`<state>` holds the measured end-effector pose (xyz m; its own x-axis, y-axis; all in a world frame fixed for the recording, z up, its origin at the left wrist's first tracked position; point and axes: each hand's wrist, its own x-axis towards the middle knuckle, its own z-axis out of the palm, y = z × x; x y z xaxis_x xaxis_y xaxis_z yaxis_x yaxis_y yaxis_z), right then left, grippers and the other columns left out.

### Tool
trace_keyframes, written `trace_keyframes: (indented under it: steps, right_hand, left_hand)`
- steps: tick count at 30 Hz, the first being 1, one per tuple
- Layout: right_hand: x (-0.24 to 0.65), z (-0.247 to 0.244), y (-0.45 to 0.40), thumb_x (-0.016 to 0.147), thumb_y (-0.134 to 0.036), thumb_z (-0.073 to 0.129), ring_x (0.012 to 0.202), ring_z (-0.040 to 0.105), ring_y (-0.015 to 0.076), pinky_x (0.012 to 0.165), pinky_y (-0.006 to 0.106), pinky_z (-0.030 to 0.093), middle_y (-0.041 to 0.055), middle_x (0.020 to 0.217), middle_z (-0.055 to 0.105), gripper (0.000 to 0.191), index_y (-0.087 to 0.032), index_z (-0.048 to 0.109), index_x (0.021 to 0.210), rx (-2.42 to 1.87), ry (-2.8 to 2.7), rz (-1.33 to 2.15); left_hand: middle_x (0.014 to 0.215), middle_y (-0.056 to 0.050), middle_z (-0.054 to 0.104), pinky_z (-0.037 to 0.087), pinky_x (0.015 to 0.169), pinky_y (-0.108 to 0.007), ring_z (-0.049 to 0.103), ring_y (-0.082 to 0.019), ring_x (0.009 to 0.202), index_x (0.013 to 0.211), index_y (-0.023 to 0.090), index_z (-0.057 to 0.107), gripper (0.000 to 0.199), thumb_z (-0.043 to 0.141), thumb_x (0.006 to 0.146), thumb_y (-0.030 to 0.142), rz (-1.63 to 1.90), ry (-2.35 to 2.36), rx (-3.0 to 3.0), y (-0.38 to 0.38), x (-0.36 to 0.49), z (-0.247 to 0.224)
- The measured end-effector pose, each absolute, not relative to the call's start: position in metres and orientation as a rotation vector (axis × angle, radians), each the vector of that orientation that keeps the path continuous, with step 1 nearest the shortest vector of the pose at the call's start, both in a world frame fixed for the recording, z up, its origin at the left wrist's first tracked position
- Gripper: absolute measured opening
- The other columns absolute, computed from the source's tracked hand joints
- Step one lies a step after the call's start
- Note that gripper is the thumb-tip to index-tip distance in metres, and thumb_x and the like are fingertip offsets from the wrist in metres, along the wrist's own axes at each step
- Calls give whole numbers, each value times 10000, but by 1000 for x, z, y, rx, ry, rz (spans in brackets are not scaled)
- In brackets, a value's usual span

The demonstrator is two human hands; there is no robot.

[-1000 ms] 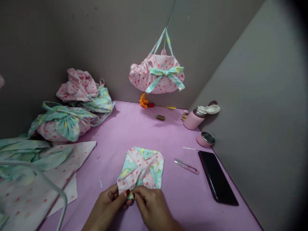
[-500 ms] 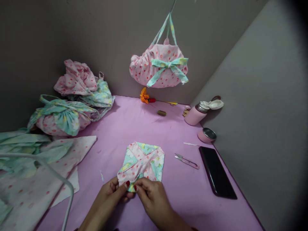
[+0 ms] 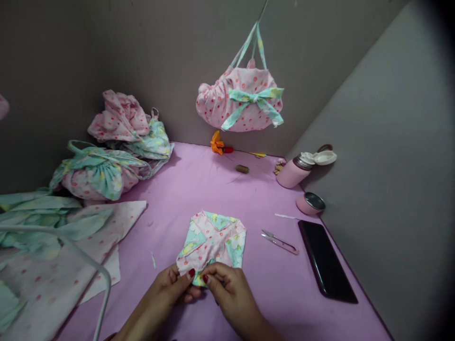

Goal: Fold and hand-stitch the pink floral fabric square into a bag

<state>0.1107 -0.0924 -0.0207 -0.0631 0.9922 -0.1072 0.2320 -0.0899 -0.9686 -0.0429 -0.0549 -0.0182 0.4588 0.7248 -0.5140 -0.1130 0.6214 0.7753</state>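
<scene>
A small patchwork piece of fabric (image 3: 213, 241), pink dotted and mint floral, lies on the purple table cover (image 3: 199, 180) with its near edge lifted. My left hand (image 3: 177, 284) grips its near left edge, thumb on top and fingers beneath. My right hand (image 3: 227, 286) pinches at the same near edge, just right of the left thumb. Whether a needle or thread sits between the right fingertips is too small to make out. Pink thread snips (image 3: 280, 241) lie to the right of the fabric.
A black phone (image 3: 327, 260), a pink cup (image 3: 310, 203) and an opened pink flask (image 3: 293, 171) line the right side. A thread spool (image 3: 242, 169) lies farther back. Sewn bags (image 3: 95, 173) and loose dotted cloth (image 3: 71, 270) fill the left. Another bag (image 3: 245, 99) hangs above.
The whole view has shifted slightly, so things appear a little farther right. Both hands keep nearly the same hold on the fabric.
</scene>
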Motion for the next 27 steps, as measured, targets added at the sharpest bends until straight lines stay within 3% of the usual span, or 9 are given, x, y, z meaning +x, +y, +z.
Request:
trace_keyframes:
  steps: [12,27]
  right_hand:
    - [110,-24,-95,879,-278,407,604,532,123,525,187,373,-1,648,579,217,-184,584,796,-1452,-1543,1076]
    - [99,-41,-96,825,-163,306,499,600,166,465,215,369,22,594,621,181,-199,477,782,-1713,-1866,624]
  left_hand:
    - [595,19,649,388,490,-141,555,-71,537,734,152,649,169,705,701,308,612,905,524,-58,-40,-16]
    - [526,4,628,371,460,-164,531,-75,460,689,117,652,325,738,623,424,554,925,631,-52,-40,-28]
